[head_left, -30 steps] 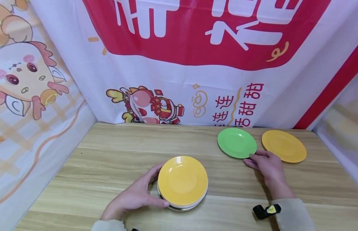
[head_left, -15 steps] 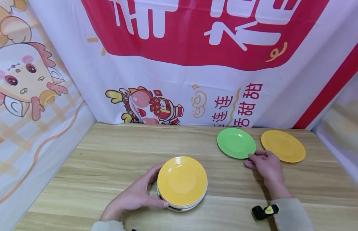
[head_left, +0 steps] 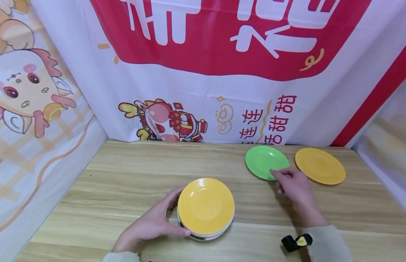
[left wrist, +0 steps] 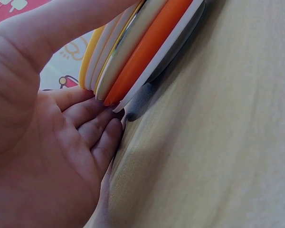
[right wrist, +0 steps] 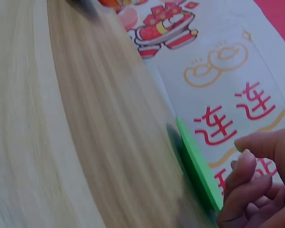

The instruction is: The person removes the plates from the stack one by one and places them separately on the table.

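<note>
My left hand (head_left: 153, 222) grips the side of a stack of plates (head_left: 206, 205), thumb at the near rim and fingers round the left. The left wrist view shows the fingers (left wrist: 88, 118) at the rims of yellow, white, cream and orange plates; the top one is yellow. My right hand (head_left: 294, 185) is over the near right rim of a green plate (head_left: 265, 160) lying flat on the table. In the right wrist view its fingers (right wrist: 240, 178) are loosely bent, with nothing visible between them, beside the green plate's edge (right wrist: 197, 164).
A yellow-orange plate (head_left: 320, 165) lies right of the green one, near the table's back edge. The wooden table (head_left: 140, 163) meets a printed cloth backdrop (head_left: 222, 91) behind and cloth walls at both sides. A black wrist device (head_left: 296, 242) is at the right sleeve.
My right hand has come off the green plate's rim, lifting and shifting slightly left, while the plate stays on the table. My left hand keeps its place at the stack.
</note>
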A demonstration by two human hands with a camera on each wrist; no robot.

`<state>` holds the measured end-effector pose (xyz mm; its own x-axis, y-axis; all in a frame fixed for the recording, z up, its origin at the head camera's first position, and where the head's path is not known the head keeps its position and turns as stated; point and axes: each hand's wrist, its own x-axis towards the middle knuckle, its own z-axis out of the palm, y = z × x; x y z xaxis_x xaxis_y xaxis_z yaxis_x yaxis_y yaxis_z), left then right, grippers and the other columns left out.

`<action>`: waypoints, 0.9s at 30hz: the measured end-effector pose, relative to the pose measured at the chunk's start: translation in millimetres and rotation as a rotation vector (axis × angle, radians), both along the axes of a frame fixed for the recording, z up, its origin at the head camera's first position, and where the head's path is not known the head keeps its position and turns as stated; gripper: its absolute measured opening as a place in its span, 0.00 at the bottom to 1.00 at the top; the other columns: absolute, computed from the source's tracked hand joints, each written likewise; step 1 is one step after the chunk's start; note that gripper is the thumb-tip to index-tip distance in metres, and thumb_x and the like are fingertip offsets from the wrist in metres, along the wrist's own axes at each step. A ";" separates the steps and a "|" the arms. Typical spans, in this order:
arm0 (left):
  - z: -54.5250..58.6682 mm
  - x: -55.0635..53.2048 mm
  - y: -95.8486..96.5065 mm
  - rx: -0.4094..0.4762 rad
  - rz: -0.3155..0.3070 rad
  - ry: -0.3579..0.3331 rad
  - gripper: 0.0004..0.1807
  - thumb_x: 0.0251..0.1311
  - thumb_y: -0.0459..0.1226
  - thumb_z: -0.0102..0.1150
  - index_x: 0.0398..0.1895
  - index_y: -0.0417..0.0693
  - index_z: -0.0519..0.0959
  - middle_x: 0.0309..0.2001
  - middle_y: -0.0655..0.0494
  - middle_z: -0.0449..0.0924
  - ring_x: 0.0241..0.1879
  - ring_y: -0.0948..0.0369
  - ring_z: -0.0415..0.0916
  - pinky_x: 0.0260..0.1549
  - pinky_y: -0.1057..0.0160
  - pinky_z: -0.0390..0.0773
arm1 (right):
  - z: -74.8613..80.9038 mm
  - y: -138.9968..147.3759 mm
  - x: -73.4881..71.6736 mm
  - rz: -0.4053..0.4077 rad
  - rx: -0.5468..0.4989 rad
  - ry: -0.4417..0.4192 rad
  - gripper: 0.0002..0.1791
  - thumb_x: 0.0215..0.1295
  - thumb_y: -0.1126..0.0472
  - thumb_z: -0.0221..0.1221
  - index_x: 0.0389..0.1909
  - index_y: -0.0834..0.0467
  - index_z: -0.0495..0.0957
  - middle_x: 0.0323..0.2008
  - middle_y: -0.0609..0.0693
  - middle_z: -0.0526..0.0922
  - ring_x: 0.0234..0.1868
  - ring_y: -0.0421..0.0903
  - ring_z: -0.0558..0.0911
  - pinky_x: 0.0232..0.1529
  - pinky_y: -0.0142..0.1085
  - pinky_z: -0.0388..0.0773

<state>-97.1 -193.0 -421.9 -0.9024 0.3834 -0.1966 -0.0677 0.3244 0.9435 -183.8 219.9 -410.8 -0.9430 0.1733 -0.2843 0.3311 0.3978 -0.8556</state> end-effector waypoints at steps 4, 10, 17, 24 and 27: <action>-0.4 -0.5 0.9 -0.007 -0.001 -0.001 0.63 0.46 0.43 0.89 0.85 0.66 0.59 0.84 0.58 0.61 0.84 0.49 0.55 0.83 0.30 0.43 | 6.8 -17.0 3.9 0.096 -0.033 0.061 0.26 0.78 0.45 0.63 0.57 0.64 0.78 0.31 0.49 0.82 0.27 0.41 0.81 0.29 0.33 0.81; 0.3 -0.4 0.8 -0.022 -0.001 0.009 0.63 0.46 0.43 0.89 0.84 0.66 0.59 0.84 0.57 0.61 0.84 0.48 0.56 0.83 0.30 0.45 | 13.0 -44.1 13.1 0.208 -0.068 0.073 0.23 0.77 0.45 0.65 0.51 0.63 0.81 0.30 0.53 0.83 0.27 0.44 0.81 0.27 0.33 0.80; -0.4 -1.3 1.7 -0.030 0.007 0.006 0.63 0.46 0.44 0.89 0.84 0.67 0.59 0.84 0.57 0.61 0.84 0.47 0.55 0.83 0.29 0.44 | 14.8 -66.0 25.2 0.323 -0.063 0.097 0.22 0.74 0.44 0.67 0.49 0.60 0.82 0.31 0.56 0.84 0.26 0.47 0.82 0.26 0.36 0.81; -2.7 -2.4 0.5 -0.029 0.022 -0.005 0.63 0.44 0.44 0.90 0.83 0.71 0.59 0.83 0.63 0.63 0.84 0.51 0.56 0.84 0.33 0.44 | 10.0 -80.3 30.3 0.359 -0.067 0.090 0.21 0.69 0.47 0.72 0.49 0.59 0.81 0.32 0.55 0.84 0.24 0.48 0.82 0.25 0.37 0.82; -2.1 -1.9 0.1 -0.039 0.011 0.008 0.63 0.45 0.44 0.89 0.84 0.69 0.59 0.83 0.61 0.62 0.84 0.50 0.56 0.84 0.32 0.45 | 7.3 -84.0 31.1 0.362 -0.063 0.097 0.22 0.66 0.46 0.75 0.47 0.58 0.80 0.33 0.54 0.85 0.24 0.48 0.82 0.25 0.36 0.82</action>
